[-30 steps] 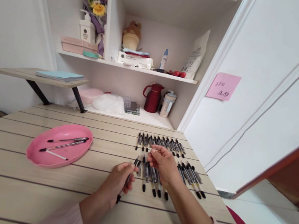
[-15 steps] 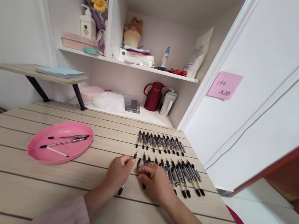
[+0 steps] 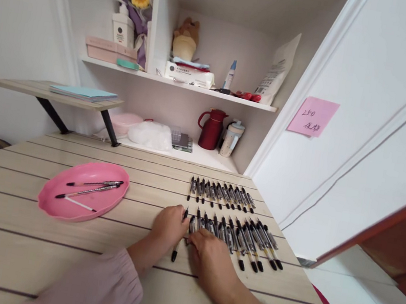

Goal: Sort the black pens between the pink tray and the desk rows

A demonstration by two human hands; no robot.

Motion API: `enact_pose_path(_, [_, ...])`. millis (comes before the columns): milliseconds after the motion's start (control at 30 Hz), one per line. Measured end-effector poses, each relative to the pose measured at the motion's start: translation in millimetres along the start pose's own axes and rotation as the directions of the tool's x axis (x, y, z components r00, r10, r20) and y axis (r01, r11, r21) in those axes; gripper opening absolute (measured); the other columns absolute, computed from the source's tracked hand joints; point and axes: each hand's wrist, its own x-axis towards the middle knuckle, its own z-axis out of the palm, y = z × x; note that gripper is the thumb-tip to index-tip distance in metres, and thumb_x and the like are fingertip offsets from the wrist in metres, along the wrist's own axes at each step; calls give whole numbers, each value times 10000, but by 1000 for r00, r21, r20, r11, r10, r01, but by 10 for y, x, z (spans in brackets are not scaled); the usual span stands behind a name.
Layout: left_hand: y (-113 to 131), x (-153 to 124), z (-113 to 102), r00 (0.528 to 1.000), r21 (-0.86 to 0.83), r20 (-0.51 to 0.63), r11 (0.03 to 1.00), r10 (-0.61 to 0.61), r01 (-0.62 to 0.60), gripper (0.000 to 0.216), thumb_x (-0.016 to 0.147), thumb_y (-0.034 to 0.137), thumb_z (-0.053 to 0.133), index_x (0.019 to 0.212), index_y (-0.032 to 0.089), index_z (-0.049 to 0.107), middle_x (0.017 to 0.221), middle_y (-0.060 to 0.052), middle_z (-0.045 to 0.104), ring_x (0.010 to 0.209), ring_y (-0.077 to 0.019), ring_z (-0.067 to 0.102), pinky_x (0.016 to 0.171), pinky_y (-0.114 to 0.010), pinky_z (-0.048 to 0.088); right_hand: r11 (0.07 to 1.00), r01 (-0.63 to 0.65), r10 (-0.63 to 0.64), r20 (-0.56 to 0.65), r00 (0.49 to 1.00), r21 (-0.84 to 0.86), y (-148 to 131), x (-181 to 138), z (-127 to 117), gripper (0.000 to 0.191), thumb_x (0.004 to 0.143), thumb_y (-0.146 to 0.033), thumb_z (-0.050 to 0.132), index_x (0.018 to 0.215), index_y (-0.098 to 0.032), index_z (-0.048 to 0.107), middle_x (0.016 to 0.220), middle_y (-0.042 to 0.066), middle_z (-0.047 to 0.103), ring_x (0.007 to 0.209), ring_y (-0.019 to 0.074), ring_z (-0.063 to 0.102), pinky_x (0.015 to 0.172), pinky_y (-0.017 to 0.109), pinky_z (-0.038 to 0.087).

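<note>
My left hand (image 3: 169, 225) is closed around a pen (image 3: 174, 255), whose tip points away from me and whose black end shows below the fingers. Close beside it on the right, my right hand (image 3: 211, 254) has its fingers bent together on a pen (image 3: 192, 224) at the left end of the front row; the fingertips partly cover that pen. Several black and clear pens (image 3: 250, 240) lie side by side in this front row, tips away from me. A second row of pens (image 3: 222, 194) lies behind it.
At the left, a pink tray (image 3: 50, 202) holds two pens and a white stick. A small raised shelf (image 3: 23, 85) with blue papers stands on the slatted table (image 3: 100, 254). A red jug (image 3: 211, 131) and a pale cup (image 3: 231, 140) stand at the back.
My left hand has moved slightly right with its pen, closer to the front row. My right fingers have settled lower onto the row's left end. The view has shifted slightly.
</note>
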Motion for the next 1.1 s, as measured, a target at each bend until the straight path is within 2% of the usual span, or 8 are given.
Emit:
enact_pose_path(200, [-9,14,-13,1000,27,26,1000,5,-6,226,749,300,505,926,191,596,847,-64,667,818,-179,592,679,-247,381,996,-91,91,-29,995,10,-16,10,-39,149,806,-200,433,818,-186,581,809,31,591,688,121,566,590,218,320])
enact_pose_path(433, [-23,15,-39,999,10,37,999,32,-32,207,750,271,500,907,189,606,764,-43,665,734,-157,590,640,-232,375,991,-96,100,43,994,-92,-126,72,26,176,798,-234,435,768,-178,599,810,58,610,647,149,586,542,237,325])
enact_pose_path(800, [-42,-13,-71,997,-29,56,998,53,-52,190,738,227,510,881,188,629,735,-29,664,734,-153,586,643,-230,370,981,-156,162,42,986,-112,21,18,-28,192,824,-238,444,742,-182,609,803,51,628,686,140,603,553,229,331])
enact_pose_path(1100, [-33,-22,-71,997,-32,61,998,52,-50,198,751,243,506,898,188,627,751,-32,667,746,-158,591,653,-232,379,980,-125,122,-27,992,-152,5,70,34,169,831,-219,443,765,-172,592,780,58,624,659,148,603,512,235,299])
